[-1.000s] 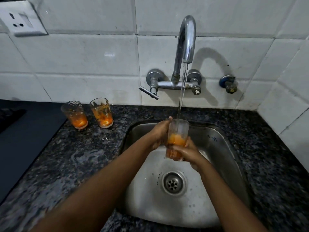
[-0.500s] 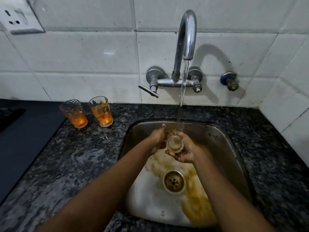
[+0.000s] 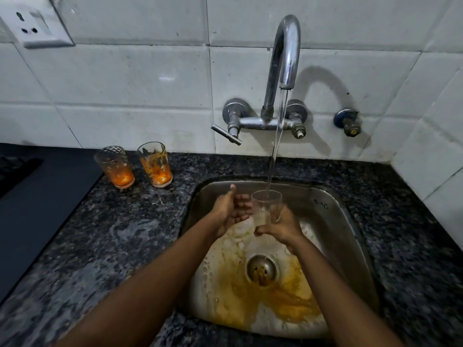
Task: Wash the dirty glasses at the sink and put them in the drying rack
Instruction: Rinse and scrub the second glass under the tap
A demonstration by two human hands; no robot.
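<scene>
A clear glass [image 3: 266, 208] stands upright under the running tap [image 3: 285, 53] above the steel sink [image 3: 333, 211], and water streams into it. My right hand [image 3: 281, 229] grips it around the lower part. My left hand [image 3: 231, 210] is beside it on the left, fingers apart, palm turned toward the glass, not holding it. Two dirty glasses with orange residue stand on the counter to the left of the sink: one [image 3: 114, 167] with a cut pattern, the other [image 3: 155, 164] plain. Orange liquid stains the sink floor around the drain [image 3: 262, 269].
A dark speckled granite counter [image 3: 112, 246] surrounds the sink. A black stovetop [image 3: 37, 196] lies at the far left. The tap's lever handle [image 3: 226, 134] sticks out leftward, and a second valve [image 3: 348, 122] sits on the tiled wall. No drying rack is in view.
The glass held orange liquid, was tipped out into the sink, and is upright under the stream again, nearly clear. My left hand came off the glass and opened.
</scene>
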